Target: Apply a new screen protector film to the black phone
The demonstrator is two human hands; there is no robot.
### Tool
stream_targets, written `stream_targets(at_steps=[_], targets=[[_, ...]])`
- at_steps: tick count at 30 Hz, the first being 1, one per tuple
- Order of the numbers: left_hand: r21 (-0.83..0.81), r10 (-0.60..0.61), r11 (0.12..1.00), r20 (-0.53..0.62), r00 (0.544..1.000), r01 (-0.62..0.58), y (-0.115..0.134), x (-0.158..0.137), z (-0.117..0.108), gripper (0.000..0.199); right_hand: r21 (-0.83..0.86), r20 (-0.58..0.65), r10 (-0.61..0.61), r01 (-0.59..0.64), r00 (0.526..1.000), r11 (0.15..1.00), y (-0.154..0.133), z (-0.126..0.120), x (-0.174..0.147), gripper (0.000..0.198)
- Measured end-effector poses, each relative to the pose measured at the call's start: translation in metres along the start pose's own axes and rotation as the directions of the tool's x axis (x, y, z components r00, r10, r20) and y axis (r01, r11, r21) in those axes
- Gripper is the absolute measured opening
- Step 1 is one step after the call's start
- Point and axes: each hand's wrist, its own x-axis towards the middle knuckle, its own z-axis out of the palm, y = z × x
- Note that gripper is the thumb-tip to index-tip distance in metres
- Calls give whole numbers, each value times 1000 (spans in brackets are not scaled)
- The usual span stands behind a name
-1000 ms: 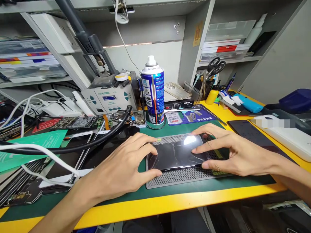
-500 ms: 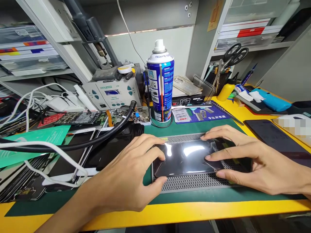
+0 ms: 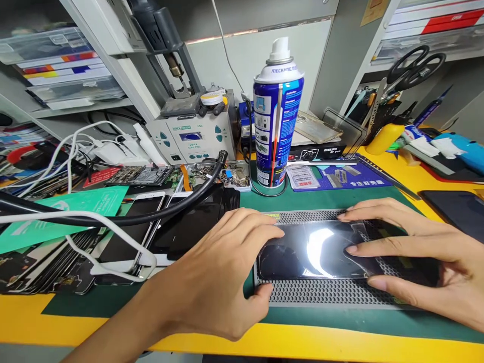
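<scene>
A glossy black phone screen (image 3: 295,257) lies flat on a grey honeycomb-patterned plate (image 3: 321,292), reflecting a bright light. Near its right end an irregular clear edge shows, with the honeycomb visible beside it. My left hand (image 3: 227,272) spans the screen's left end, curled fingers at the upper edge and thumb by the lower edge. Across the right part reaches my right hand (image 3: 419,247). Its index finger is at the upper edge, another fingertip presses the surface, and the thumb lies along the lower edge. The plate's right end is partly hidden under this hand.
Behind the plate stands a blue spray can (image 3: 278,121). A black hose (image 3: 181,206) and white cables cross over phone parts (image 3: 192,222) at left. A grey control unit (image 3: 192,133) stands at the back. Another dark phone (image 3: 454,209) lies at right, below scissors (image 3: 416,70).
The whole view has shifted, so the scene sits further right. Both hands stay on the screen; my left fingertips and thumb sit slightly closer to its left end.
</scene>
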Motion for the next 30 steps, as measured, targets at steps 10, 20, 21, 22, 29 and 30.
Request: stream_targets(at_steps=[10, 20, 21, 22, 29, 30], targets=[[-2, 11, 1000, 5, 1000, -11, 0, 0, 0, 65, -18, -5, 21, -21, 1000, 1000, 4, 5, -1, 35], [-23, -7, 1000, 1, 1000, 7, 0, 3, -2, 63, 47, 22, 49, -50, 999, 998, 2, 5, 0, 35], [-20, -7, 1000, -1, 1000, 7, 0, 3, -1, 63, 48, 20, 53, -54, 998, 997, 2, 4, 0, 35], [-16, -8, 1000, -4, 1000, 8, -1, 3, -1, 63, 43, 23, 58, -58, 998, 997, 2, 4, -1, 35], [-23, -30, 999, -6, 1000, 30, -2, 2, -1, 62, 34, 24, 48, -49, 999, 998, 2, 3, 0, 37], [-25, -34, 999, -5, 999, 34, -2, 2, -1, 61, 37, 28, 49, -50, 998, 998, 2, 4, 0, 37]])
